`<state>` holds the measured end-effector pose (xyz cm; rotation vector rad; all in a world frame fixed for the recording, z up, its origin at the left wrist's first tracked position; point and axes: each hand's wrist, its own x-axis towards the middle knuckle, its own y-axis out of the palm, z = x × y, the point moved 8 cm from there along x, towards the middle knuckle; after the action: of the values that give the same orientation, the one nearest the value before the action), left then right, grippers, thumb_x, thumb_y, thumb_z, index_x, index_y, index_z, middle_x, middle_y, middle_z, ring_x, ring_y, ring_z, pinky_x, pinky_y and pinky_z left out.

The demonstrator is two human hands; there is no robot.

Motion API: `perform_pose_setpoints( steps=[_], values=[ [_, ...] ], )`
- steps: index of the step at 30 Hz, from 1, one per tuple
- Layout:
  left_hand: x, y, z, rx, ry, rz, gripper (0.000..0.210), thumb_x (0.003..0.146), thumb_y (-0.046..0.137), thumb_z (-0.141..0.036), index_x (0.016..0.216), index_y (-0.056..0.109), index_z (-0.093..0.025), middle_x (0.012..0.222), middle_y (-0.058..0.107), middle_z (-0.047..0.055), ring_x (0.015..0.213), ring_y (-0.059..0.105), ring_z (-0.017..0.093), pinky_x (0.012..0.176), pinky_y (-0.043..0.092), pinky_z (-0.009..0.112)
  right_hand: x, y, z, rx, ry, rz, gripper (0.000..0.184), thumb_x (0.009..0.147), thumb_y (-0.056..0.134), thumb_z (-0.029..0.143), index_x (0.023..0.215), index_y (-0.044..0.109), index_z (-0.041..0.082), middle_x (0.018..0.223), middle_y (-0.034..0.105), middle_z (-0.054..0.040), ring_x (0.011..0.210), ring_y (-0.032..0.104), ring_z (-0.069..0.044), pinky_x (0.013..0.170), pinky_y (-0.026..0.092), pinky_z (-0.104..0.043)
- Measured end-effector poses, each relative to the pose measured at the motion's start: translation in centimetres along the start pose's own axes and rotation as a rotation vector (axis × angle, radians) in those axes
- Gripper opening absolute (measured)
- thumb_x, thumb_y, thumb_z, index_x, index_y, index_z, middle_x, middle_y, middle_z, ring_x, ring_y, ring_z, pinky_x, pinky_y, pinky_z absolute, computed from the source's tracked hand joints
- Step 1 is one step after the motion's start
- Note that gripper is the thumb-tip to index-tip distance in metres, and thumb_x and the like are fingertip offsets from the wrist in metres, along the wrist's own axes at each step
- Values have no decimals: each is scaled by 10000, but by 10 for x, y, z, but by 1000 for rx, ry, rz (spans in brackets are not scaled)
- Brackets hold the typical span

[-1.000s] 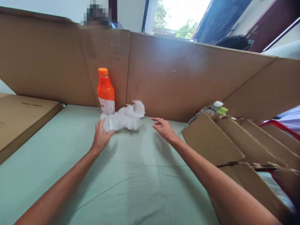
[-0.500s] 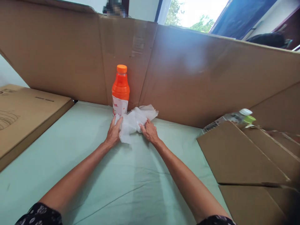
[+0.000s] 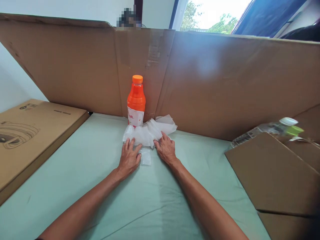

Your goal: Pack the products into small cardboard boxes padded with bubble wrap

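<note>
A crumpled bundle of translucent white plastic wrap (image 3: 140, 134) lies on the pale green cloth (image 3: 135, 206). My left hand (image 3: 129, 156) is at its near left side, fingers spread, with the fingertips at the edge of the wrap. On the right side my right hand (image 3: 165, 147) rests its thumb and fingertips against the wrap, thumb and fingers apart. A small flap of the wrap lies flat on the cloth between my hands. An orange bottle (image 3: 136, 98) with an orange cap and white label stands upright just behind the bundle, which hides its base.
A tall cardboard panel (image 3: 212, 90) stands behind the bottle. At the left lies a flat cardboard box (image 3: 45, 133) with printed drawings. Folded cardboard (image 3: 272, 173) is at the right, with a clear plastic bottle (image 3: 265, 129) with a white cap behind it.
My left hand has come off the wrap's left end, drawn back toward me and spread. The bundle looks flatter and wider. The view has shifted slightly; the orange bottle still stands behind.
</note>
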<state>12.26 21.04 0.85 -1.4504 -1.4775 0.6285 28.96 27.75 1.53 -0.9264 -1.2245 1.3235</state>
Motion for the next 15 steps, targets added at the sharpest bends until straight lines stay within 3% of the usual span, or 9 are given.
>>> perform_pose_setpoints(
  steps=[4,7,9,12,15],
  values=[
    [-6,-10,6,41,-17,7,461,865,586,-195,1325,622,-212,1586,356,177,1481,263,419,1142,289,653,4,-12,1,-7,-25,35,425,1000,431,365,1309,583,115,1555,420,-172,1342,468,-321,1018,383,-453],
    [-33,-30,6,58,20,-26,461,892,562,-230,1351,600,-201,1618,293,189,1486,276,399,1152,270,651,2,-36,3,6,-23,40,492,935,558,353,1365,543,113,1413,564,-199,1202,579,-343,974,404,-469],
    [-57,-37,5,65,70,-33,457,912,529,-256,1360,592,-192,1589,354,189,1466,329,374,1158,287,623,-8,-56,4,12,9,13,536,909,595,316,1399,514,113,1386,580,-209,1213,575,-349,995,388,-485],
    [-95,-31,10,54,188,35,432,924,484,-314,1309,638,-191,1470,522,176,1404,428,371,1122,358,620,-46,-79,9,24,55,-28,486,923,586,306,1387,539,166,1473,520,-166,1307,519,-298,1064,350,-457],
    [-127,-19,27,15,298,114,427,926,453,-396,1220,695,-203,1401,585,171,1332,511,384,1085,398,648,-109,-80,19,51,43,-34,399,910,630,344,1294,617,236,1462,554,-78,1307,526,-217,1083,352,-375]
  ],
)
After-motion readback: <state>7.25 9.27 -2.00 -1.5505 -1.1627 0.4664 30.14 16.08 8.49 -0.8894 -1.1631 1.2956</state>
